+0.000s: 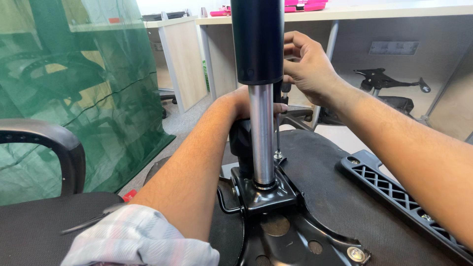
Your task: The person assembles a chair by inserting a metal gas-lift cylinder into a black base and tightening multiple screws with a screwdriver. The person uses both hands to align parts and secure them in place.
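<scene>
On the upturned black fabric chair seat (325, 192), beside pale wooden desks (182, 59), the left hand (246, 103) gripped the chrome gas cylinder (262, 133); the right hand (308, 64) pinched a slim steel screwdriver (278, 133).

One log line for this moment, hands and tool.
left hand: grips chrome gas-lift column | right hand: holds thin metal screwdriver | tip: on screw

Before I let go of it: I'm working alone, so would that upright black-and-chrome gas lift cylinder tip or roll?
The black-and-chrome gas lift cylinder looks stiff and fairly heavy, being metal. Seated in the black metal seat plate, it probably stays upright. Its polished chrome section could be slippery, and loose it would likely roll.
</scene>
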